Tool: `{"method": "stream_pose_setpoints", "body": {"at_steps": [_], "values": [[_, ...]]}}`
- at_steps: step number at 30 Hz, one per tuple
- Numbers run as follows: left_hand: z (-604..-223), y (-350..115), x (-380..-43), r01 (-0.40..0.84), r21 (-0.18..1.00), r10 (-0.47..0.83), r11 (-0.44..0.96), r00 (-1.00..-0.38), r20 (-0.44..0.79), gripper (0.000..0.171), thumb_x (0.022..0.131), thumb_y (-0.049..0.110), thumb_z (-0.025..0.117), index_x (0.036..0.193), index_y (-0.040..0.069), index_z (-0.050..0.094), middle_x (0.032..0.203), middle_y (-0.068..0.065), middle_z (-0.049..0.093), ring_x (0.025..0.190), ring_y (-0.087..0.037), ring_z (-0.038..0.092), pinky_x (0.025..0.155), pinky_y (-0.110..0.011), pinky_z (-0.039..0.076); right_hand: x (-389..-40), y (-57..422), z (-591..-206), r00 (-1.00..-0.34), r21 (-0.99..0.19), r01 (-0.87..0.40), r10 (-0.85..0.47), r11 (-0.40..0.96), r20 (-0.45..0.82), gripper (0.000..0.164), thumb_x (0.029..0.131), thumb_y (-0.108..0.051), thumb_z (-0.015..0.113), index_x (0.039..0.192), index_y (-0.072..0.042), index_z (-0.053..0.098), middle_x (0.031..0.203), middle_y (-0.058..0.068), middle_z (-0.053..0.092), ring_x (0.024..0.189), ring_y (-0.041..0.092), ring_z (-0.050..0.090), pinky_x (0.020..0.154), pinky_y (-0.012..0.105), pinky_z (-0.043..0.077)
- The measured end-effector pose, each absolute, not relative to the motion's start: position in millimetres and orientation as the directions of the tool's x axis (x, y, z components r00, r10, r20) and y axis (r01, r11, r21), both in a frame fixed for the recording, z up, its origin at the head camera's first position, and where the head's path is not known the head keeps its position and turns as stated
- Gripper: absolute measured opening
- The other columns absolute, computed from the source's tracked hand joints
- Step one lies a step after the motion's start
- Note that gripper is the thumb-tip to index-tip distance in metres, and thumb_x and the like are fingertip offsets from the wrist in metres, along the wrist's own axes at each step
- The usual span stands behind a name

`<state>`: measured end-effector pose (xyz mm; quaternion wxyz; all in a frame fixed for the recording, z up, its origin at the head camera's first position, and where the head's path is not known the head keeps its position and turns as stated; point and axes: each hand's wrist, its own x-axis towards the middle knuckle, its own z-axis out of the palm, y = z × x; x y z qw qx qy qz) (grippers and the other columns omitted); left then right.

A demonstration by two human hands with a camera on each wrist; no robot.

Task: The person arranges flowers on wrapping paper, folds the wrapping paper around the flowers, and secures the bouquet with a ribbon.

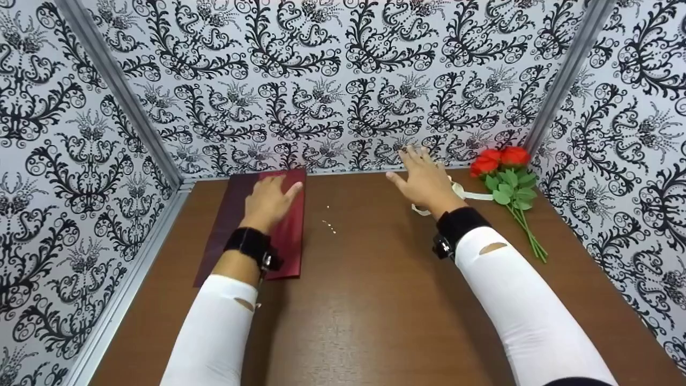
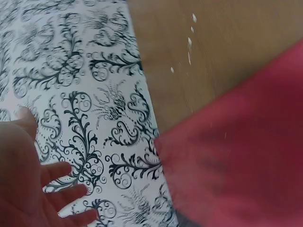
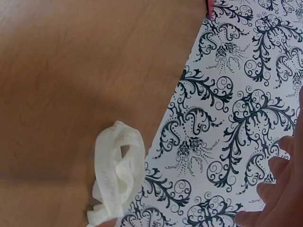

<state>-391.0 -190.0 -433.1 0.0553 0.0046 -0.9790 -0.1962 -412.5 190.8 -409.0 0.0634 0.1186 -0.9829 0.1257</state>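
Observation:
My left hand (image 1: 266, 202), fingers spread and holding nothing, hovers over the red sheet (image 1: 292, 236), which lies by a dark purple sheet (image 1: 220, 230) on the table. In the left wrist view the red sheet (image 2: 246, 156) reaches the table's back edge. My right hand (image 1: 426, 182) is likewise spread, near the back edge, nearest to a cream ribbon (image 3: 118, 175) lying loosely looped on the wood. In the head view the hand and wrist partly cover that ribbon (image 1: 478, 196). Right of it lie red roses (image 1: 501, 158) with green leaves and stems.
A brown table (image 1: 348, 305) fills the space between patterned walls (image 1: 332, 80) at the back and both sides. Small white specks (image 1: 329, 226) lie on the wood right of the red sheet. Metal posts (image 1: 120, 91) stand at the corners.

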Motion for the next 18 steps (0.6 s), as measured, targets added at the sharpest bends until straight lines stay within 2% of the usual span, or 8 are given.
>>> {"method": "stream_pose_setpoints", "body": {"at_steps": [4,7,13,18], "values": [[-451.0,-205.8,-383.0,-0.017,0.414,-0.044,0.910,-0.998,0.055,0.084,0.102,0.074,0.042,0.160,0.014,0.044,0.166,-0.020,0.039,0.153,-0.047,0.034,0.118,-0.074,0.032,-409.7,192.7,-419.3,-0.967,-0.240,-0.243,-0.215,0.940,0.136,0.097,0.096,-0.086,0.022,0.171,-0.025,0.013,0.178,0.003,0.000,0.166,0.036,-0.003,0.127,0.072,0.004],[-463.7,-226.5,-376.1,-0.072,0.400,-0.073,0.914,-0.997,-0.011,0.077,0.103,0.064,0.051,0.160,0.012,0.043,0.164,-0.025,0.038,0.150,-0.051,0.036,0.115,-0.075,0.035,-407.9,192.4,-429.2,-0.969,-0.256,-0.241,-0.216,0.936,0.121,0.096,0.096,-0.086,0.023,0.171,-0.026,0.014,0.178,0.002,-0.001,0.166,0.038,-0.001,0.128,0.071,0.003],[-482.9,-279.8,-363.0,-0.244,0.373,-0.210,0.896,-0.969,-0.128,0.069,0.101,0.047,0.057,0.157,0.008,0.044,0.159,-0.032,0.041,0.145,-0.056,0.038,0.110,-0.077,0.039,-403.0,189.1,-450.9,-0.968,-0.255,-0.249,-0.230,0.934,0.103,0.096,0.095,-0.086,0.022,0.170,-0.026,0.013,0.178,0.000,0.002,0.166,0.038,0.002,0.129,0.069,0.006],[-498.9,-298.1,-352.5,-0.236,0.345,-0.182,0.908,-0.966,-0.182,0.071,0.098,0.046,0.063,0.154,0.004,0.049,0.156,-0.035,0.043,0.144,-0.056,0.041,0.109,-0.074,0.042,-399.2,187.7,-467.3,-0.964,-0.239,-0.263,-0.247,0.935,0.097,0.088,0.102,-0.079,0.030,0.170,-0.024,0.018,0.179,0.002,0.007,0.166,0.038,0.006,0.130,0.067,0.009]]}}
